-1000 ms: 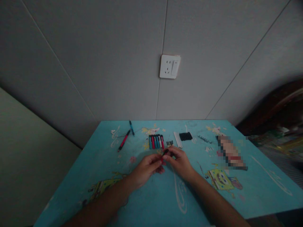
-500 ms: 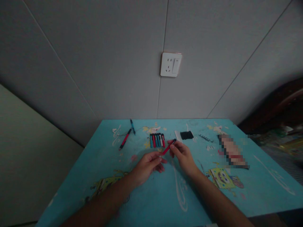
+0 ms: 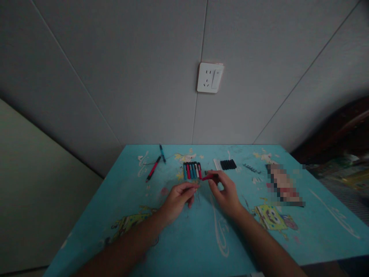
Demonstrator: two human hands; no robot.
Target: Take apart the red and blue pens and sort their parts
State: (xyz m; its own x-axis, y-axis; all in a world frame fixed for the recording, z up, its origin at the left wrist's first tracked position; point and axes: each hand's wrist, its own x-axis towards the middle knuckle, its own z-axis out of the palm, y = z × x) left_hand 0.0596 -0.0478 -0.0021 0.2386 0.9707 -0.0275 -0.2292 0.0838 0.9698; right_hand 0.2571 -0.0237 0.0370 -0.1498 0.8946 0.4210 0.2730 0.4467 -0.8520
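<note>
Between the fingers of my right hand (image 3: 226, 190) is a red pen barrel (image 3: 206, 177) with a dark end, lying nearly level and pointing left. My left hand (image 3: 178, 199) is closed in a pinch just to its left; whatever is at its fingertips is too small to tell. Just beyond both hands lies a row of short red, blue and white pen barrels (image 3: 192, 171) with black ends. To the right of that row are several thin white refills (image 3: 217, 164) and a block of black grips (image 3: 228, 164) set side by side.
A red and black pen (image 3: 153, 169) and a blue and black pen (image 3: 162, 153) lie at the back left. Small dark springs or clips (image 3: 251, 168) form a line on the right, near a blurred-out flat packet (image 3: 284, 184). A wall (image 3: 150, 77) stands behind the blue patterned table (image 3: 184, 246).
The red pen barrel has come away from my left fingertips and turned from slanted to nearly level in my right hand. My left fingers have drawn together into a pinch.
</note>
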